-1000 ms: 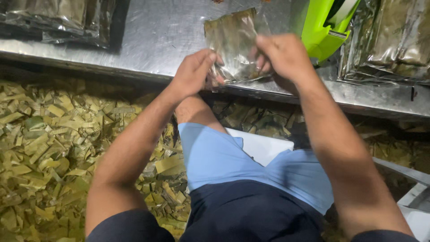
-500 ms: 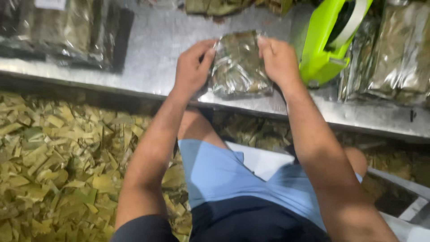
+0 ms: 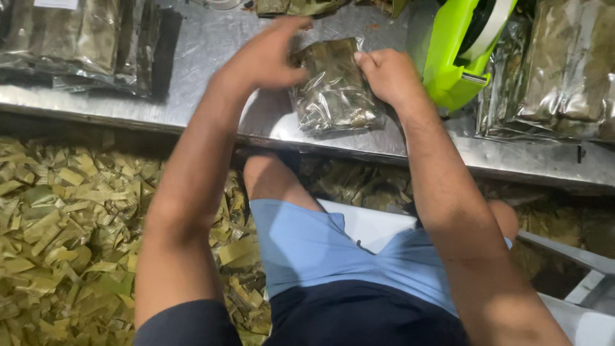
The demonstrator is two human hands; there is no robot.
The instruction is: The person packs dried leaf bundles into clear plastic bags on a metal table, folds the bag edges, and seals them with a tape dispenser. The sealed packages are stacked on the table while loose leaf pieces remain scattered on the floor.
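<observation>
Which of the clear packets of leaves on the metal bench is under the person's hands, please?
The single packet at the centre: the right hand presses it; the piles lie untouched.

So the desk [image 3: 211,45] is a metal one, shiny and scuffed, w/ its front edge running across the view. On it: a clear bag of folded leaves [image 3: 333,86] lying flat near the front edge, middle-ish. Far left there's a stack of sealed leaf packs [image 3: 83,45], right side has another pile of packs [image 3: 557,70] (overlapping, can't count them). A bright green tape dispenser [image 3: 458,57] stands btw the middle bag and the right pile. Below, the floor [image 3: 57,237] is covered in cut leaf scraps, esp. on the left.
</observation>
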